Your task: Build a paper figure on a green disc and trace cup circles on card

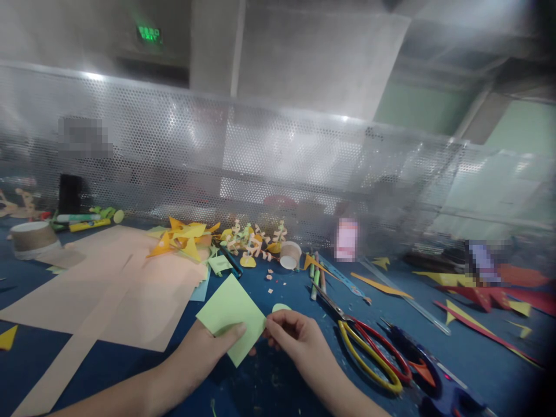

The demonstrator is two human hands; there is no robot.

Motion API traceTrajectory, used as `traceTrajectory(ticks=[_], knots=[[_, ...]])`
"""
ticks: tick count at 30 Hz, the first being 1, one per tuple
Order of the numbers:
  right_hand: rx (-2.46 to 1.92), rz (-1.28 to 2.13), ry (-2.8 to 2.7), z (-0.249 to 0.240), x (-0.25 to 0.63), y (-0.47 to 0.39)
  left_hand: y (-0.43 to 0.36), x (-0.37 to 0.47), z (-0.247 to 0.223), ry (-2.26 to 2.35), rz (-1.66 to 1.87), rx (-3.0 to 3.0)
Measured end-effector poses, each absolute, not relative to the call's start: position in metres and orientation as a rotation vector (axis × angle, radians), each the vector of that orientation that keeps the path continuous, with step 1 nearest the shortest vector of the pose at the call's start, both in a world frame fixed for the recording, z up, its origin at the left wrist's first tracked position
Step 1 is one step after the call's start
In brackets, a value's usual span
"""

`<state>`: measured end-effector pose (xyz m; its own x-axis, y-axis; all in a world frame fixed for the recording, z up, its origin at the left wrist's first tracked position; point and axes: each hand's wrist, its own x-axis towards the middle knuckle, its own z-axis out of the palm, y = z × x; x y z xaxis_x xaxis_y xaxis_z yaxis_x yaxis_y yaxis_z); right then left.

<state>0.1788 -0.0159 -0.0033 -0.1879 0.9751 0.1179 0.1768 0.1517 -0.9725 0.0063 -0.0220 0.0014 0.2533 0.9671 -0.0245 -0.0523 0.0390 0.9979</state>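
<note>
Green paper square (231,317) sits low in the centre of the frame, left hand (204,347) thumb clamped on its lower edge, right hand (295,336) fingertips pinching its right corner. Judging by that light corner pinch, the sheet could slip or crease, and the scissors (369,347) lie just beside the right wrist.

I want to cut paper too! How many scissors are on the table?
2. The yellow-and-red scissors lie just right of the right hand. The blue scissors lie right of those, near the table's front edge. More may hide under the paper scraps.
</note>
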Motion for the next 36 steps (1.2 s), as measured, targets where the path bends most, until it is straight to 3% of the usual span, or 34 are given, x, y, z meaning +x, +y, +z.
traceTrajectory(ticks=[17,36], knots=[[-1.121,1.199,-1.495,-0.0094,0.183,-0.0109,-0.0208,0.0056,-0.0037,0.923,1.068,1.159],[-1.095,1.323,-1.387,-0.0064,0.1785,-0.0168,-0.0238,0.0033,0.0047,1.064,1.095,1.443]])
